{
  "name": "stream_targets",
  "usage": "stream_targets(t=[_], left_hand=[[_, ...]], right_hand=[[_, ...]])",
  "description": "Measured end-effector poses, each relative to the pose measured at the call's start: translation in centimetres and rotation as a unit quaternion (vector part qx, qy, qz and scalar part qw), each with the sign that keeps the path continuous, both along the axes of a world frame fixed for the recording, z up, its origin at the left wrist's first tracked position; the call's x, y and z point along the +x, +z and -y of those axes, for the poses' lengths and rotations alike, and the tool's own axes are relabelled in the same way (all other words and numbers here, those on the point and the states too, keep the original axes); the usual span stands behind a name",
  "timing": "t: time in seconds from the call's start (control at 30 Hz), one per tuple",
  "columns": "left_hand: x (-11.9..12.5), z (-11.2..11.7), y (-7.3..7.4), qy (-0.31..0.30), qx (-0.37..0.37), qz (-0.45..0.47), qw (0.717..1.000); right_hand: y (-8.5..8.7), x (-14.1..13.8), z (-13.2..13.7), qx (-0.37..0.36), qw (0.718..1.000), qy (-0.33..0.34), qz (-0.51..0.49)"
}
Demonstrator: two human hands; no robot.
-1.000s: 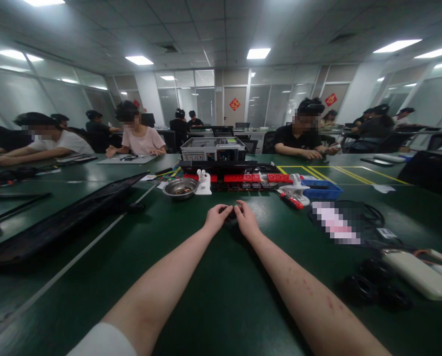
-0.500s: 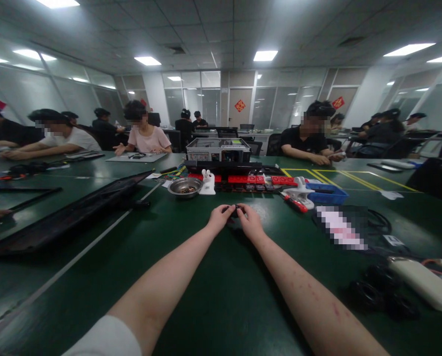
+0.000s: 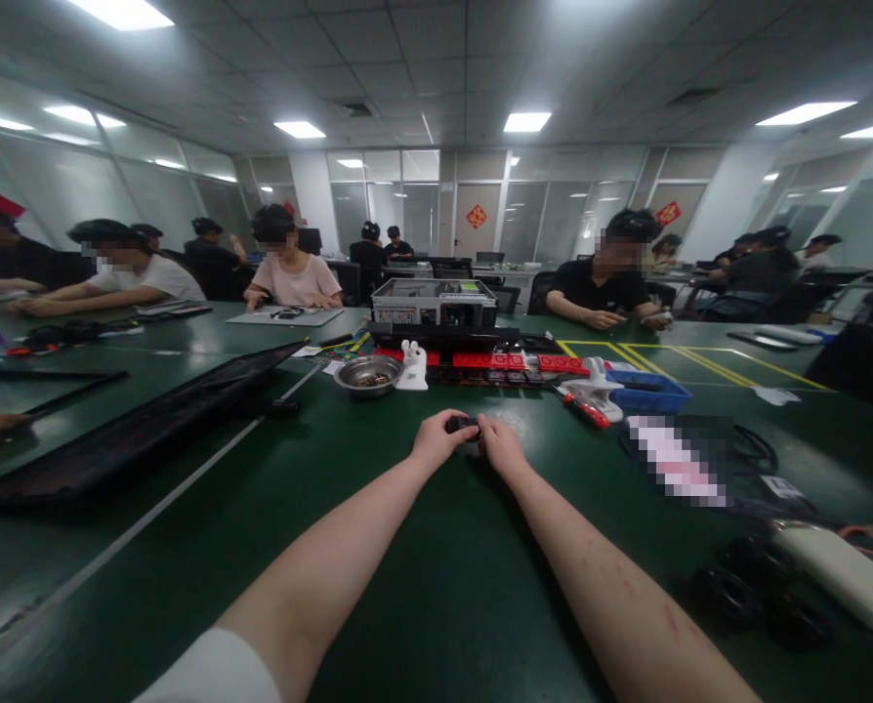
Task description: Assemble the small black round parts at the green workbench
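Observation:
Both arms reach forward over the green table [image 3: 378, 605]. Between my hands is a small black part [image 3: 464, 426], dark and compact, its exact kind too small to make out. My left hand [image 3: 435, 439] is closed on its left side, thumb and fingers around it. My right hand [image 3: 501, 441] pinches its right end. Beyond the hands stand a metal bowl [image 3: 367, 389] with small copper-coloured pieces in it and a white rabbit-shaped holder [image 3: 411, 367]. A red-handled screwdriver [image 3: 587, 410] lies to the right, by another white holder [image 3: 603, 391].
At the back is an open metal computer case [image 3: 434, 303] behind red strips [image 3: 487, 360]. A blue tray [image 3: 648, 400] sits to the right. Black rings [image 3: 729, 596] and a cream power bank-like block [image 3: 839, 576] lie near right. A long black panel [image 3: 150, 420] lies left. Several people sit around.
My hands have turned the small black part, so more of it shows between them. The whole view has shifted slightly downward. A person across the table has lowered a hand to their board.

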State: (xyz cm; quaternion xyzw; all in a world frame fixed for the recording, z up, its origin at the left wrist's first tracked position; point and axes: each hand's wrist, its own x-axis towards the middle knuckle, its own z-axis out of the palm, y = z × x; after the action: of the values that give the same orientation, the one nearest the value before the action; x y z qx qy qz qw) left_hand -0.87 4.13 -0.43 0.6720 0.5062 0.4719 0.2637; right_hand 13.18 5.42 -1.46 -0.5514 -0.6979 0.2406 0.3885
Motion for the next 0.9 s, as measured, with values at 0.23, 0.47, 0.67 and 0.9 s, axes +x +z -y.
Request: stream_targets(t=[0.23,0.47,0.67,0.9], left_hand=[[-0.2,-1.2,-0.8,-0.007,-0.094,0.13,0.987],[-0.2,-1.2,-0.6,0.003,-0.063,0.116,0.991],[-0.1,-0.3,0.0,0.034,0.036,-0.013,0.999],[0.1,-0.5,-0.2,-0.018,-0.06,0.088,0.994]], right_hand=[[0.5,-0.6,0.8,0.137,0.989,0.053,0.029],[0.7,-1.1,1.2,0.134,0.99,-0.016,0.032],[0.1,-0.3,0.2,0.013,0.998,-0.027,0.05],[0.1,-0.6,0.6,0.056,0.997,0.006,0.059]])
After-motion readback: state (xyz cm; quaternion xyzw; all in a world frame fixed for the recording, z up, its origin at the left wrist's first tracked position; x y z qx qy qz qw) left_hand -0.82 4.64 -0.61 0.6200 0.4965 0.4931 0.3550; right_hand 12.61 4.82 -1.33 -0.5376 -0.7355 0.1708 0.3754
